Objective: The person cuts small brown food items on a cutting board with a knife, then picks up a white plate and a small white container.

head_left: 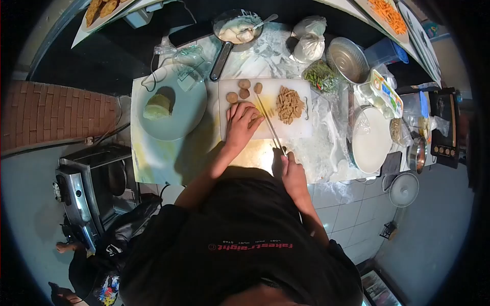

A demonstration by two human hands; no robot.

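The right hand (292,171) is closed around the handle of a knife (269,125), near the table's front edge and close to the body. The thin blade runs up and to the left across the board (298,130), and its far end reaches the fingers of the left hand (242,121).

That hand lies palm down on the board with the fingers curled, just left of the blade. Whether it pins anything underneath cannot be told. The two hands are apart, joined only by the line of the knife.

The left forearm reaches straight forward from the shoulder. The right elbow is tucked in, with the wrist bent towards the board.

Four brown balls (244,84) sit just beyond the left fingertips, near the board's far edge. A pile of brown cut strips (289,104) lies to the right of the blade.

Left of the board, a grey plate (184,120) bears a pale lump (157,107). Beyond the board stands a pan (237,28) of white food, and to its right are tied bags (309,38) and a metal bowl (347,58).

The black shirt (240,255) carries a line of red writing, seen upside down and too small to read with certainty.
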